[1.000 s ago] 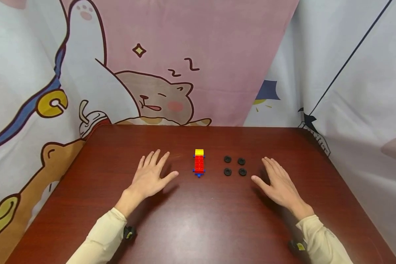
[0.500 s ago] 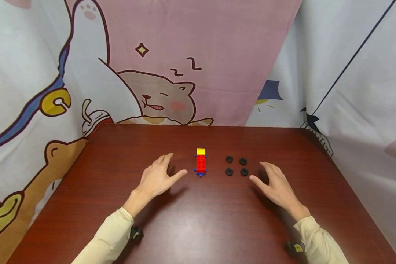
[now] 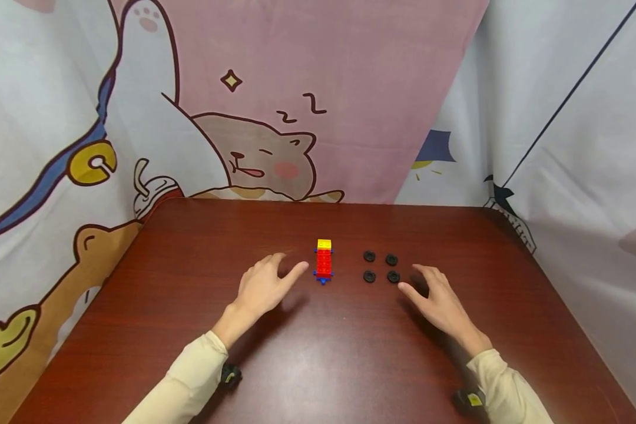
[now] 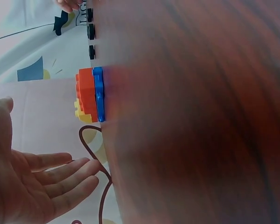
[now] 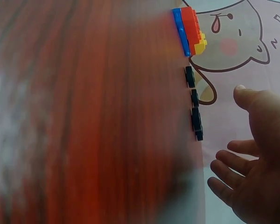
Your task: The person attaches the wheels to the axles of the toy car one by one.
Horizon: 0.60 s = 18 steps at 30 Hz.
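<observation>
A toy brick car body (image 3: 324,262), red with a yellow block at its far end and a blue base with axle stubs, stands on the table without wheels on it. To its right lie several small black wheels (image 3: 369,277), grouped in two rows. My left hand (image 3: 261,287) hovers to the left of the car body, thumb toward it, fingers relaxed and holding nothing. Beside the wheels, my right hand (image 3: 441,303) hangs over the table with its thumb near the closest wheel and nothing in its grasp. Both wrist views show air between the fingers and these parts.
The dark red-brown wooden table (image 3: 318,353) reaches back to a printed cloth (image 3: 360,100) with cartoon animals, which also hangs along both sides. A small dark device (image 3: 230,375) sits under the left wrist, another (image 3: 467,400) under the right.
My left hand has moved right, closer to the car body, and its spread fingers have relaxed. My right hand has shifted slightly left toward the wheels. The car body and wheels stay put.
</observation>
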Tool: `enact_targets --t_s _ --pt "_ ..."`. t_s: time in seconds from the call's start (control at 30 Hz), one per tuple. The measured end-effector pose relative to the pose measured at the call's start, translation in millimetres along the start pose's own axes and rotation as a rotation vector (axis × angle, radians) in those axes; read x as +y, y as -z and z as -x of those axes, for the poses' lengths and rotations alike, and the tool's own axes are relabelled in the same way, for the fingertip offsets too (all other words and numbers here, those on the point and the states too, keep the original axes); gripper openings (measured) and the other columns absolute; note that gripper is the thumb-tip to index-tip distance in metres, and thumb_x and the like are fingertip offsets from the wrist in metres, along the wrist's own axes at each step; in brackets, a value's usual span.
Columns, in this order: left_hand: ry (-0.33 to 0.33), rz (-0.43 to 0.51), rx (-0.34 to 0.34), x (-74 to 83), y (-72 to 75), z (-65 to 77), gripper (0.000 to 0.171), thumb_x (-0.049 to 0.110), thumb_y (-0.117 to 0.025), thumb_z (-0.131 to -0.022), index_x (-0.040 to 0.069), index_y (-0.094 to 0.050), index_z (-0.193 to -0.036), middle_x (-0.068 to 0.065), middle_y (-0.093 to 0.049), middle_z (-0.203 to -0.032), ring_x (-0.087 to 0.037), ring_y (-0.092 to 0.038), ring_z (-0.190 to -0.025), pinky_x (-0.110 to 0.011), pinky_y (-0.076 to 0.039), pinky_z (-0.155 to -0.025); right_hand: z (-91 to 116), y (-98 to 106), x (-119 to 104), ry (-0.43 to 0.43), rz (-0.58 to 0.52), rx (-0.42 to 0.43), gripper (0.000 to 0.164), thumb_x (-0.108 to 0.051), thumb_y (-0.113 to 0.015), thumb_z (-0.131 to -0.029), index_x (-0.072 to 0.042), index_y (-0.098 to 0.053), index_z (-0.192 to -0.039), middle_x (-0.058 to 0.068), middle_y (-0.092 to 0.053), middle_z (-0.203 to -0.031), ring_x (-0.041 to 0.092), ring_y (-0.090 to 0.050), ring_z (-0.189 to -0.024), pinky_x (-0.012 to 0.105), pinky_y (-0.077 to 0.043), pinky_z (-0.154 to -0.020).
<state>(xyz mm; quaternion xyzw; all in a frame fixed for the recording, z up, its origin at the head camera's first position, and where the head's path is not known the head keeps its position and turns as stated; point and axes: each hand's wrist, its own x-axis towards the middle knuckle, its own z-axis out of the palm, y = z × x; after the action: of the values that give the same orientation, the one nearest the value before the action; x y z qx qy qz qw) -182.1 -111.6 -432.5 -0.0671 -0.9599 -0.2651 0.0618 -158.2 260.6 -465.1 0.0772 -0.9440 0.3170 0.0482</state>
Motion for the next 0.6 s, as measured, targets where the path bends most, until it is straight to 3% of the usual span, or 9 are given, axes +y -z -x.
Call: enact_targets --t_s 0.6 --pt "-0.003 0.044 -0.047 18.1 -17.2 -10.1 0.083 0.080 -0.043 -0.087 0.006 -0.069 -0.114 -0.009 -0.074 -0.101 -0.031 -0.070 -0.086 -0.045 -0.055 -0.072 -6 -8 -7 -0.036 -0.049 -0.017 0.071 -0.055 -0.056 -0.097 -0.004 -0.044 -0.145 0.020 -0.048 -0.142 0.038 -0.042 -0.134 0.062 -0.040 -0.103"
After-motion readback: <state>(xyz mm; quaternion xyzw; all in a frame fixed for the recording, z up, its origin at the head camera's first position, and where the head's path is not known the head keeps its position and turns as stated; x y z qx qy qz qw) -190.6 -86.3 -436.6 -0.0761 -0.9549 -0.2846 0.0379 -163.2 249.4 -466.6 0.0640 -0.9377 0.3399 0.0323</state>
